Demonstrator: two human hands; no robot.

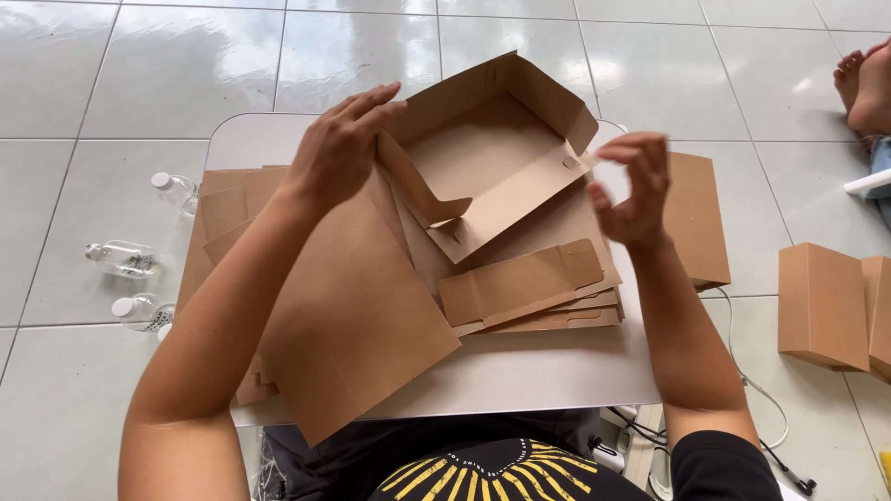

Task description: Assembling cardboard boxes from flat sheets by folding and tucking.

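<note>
A brown cardboard box (483,158) stands half folded on a low white table (520,371), its base and side flaps raised. My left hand (339,148) presses against the box's left wall with the fingers spread flat. Close to the box's right flap, my right hand (631,190) hovers with fingers curled and pinched, holding nothing I can see. Under the box lies a stack of flat brown cardboard blanks (529,288), and a large flat blank (353,325) rests against my left forearm.
Three clear plastic bottles (139,260) lie on the tiled floor left of the table. Finished brown boxes (821,306) stand on the floor at right, another (696,218) at the table's right edge. Another person's bare foot (868,83) is at top right. Cables (752,390) trail below.
</note>
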